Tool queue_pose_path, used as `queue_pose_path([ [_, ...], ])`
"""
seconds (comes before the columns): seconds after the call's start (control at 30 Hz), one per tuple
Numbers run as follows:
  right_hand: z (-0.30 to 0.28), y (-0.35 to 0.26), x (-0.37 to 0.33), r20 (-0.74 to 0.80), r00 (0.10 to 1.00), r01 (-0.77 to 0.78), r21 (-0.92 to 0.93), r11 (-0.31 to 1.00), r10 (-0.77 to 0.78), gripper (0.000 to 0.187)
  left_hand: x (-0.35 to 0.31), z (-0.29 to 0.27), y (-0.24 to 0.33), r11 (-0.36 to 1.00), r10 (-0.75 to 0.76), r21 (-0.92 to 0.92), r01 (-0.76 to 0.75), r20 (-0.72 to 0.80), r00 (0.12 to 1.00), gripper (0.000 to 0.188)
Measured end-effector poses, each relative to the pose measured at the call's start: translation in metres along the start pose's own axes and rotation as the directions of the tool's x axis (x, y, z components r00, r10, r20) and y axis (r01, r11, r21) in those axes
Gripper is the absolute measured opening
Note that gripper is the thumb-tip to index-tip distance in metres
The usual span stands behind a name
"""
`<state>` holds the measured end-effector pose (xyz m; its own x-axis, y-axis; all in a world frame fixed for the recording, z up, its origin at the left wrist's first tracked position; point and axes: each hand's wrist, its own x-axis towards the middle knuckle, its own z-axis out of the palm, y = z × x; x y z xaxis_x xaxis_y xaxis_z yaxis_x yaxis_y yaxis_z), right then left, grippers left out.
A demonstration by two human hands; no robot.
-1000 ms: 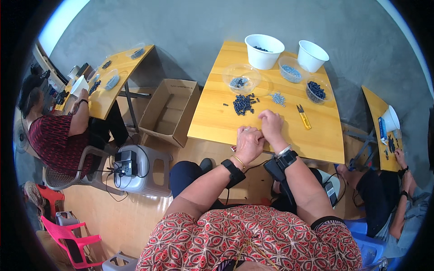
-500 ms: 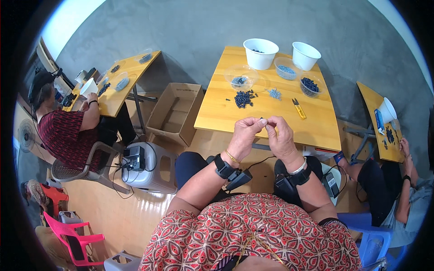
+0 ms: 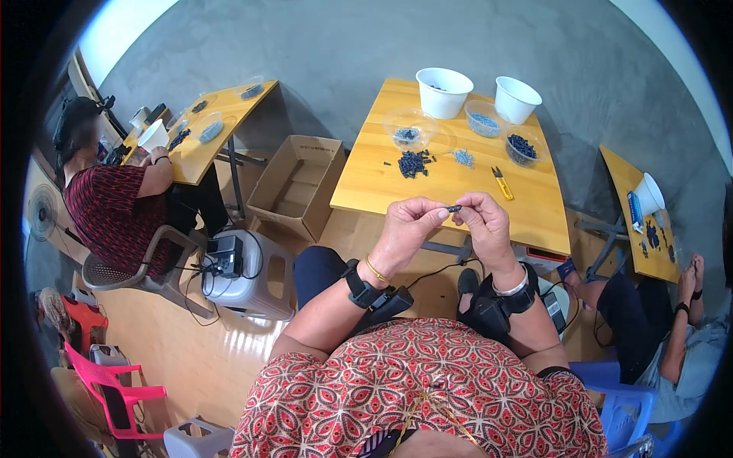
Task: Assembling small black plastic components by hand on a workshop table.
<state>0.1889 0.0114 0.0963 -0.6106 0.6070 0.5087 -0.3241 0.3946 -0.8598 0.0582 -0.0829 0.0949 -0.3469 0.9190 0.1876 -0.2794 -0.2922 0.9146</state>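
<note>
Both hands meet in front of the near edge of the wooden table, their fingertips pinching one small dark plastic piece. My left hand grips its left end and my right hand its right end. On the table beyond lie a heap of small dark blue-black pieces and a small pile of light blue-grey parts. Yellow-handled snips rest to the right of the piles. Finer detail of the held piece is covered by the fingers.
Behind the piles stand clear tubs of parts and two white buckets. An open cardboard box sits on the floor at the left. Co-workers sit at side tables, one left, one right. A grey stool stands left of my legs.
The dark piece now shows between my fingertips, where it was mostly covered before. My right hand has shifted slightly right and up. The right co-worker's hands have come together.
</note>
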Motion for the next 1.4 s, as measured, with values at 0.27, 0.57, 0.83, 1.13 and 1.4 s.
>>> queue_pose_path([
  [0.27,-0.004,-0.006,0.009,-0.032,0.999,0.010,-0.128,0.992,-0.014,0.012,0.008,0.000,-0.002,1.000,0.009,0.014,-0.008,-0.073,0.997,0.006],
  [0.57,-0.066,0.046,0.028,-0.033,0.991,0.076,-0.674,0.735,-0.132,0.005,0.025,-0.033,-0.038,0.966,-0.230,0.107,0.235,-0.051,0.972,0.015],
  [0.83,-0.213,0.108,0.140,-0.098,0.959,-0.055,-0.985,0.166,-0.266,0.021,0.054,-0.061,-0.071,0.966,-0.256,0.003,0.259,-0.141,0.956,0.017],
  [1.13,-0.069,0.152,0.119,0.043,0.989,-0.077,-0.652,0.754,0.138,0.015,0.068,-0.078,-0.085,0.953,-0.295,0.021,0.303,-0.171,0.940,0.015],
  [1.4,-0.020,0.171,0.141,0.249,0.965,0.161,-0.801,0.577,0.077,0.008,0.066,-0.083,-0.090,0.965,-0.258,-0.063,0.253,-0.096,0.961,0.014],
])
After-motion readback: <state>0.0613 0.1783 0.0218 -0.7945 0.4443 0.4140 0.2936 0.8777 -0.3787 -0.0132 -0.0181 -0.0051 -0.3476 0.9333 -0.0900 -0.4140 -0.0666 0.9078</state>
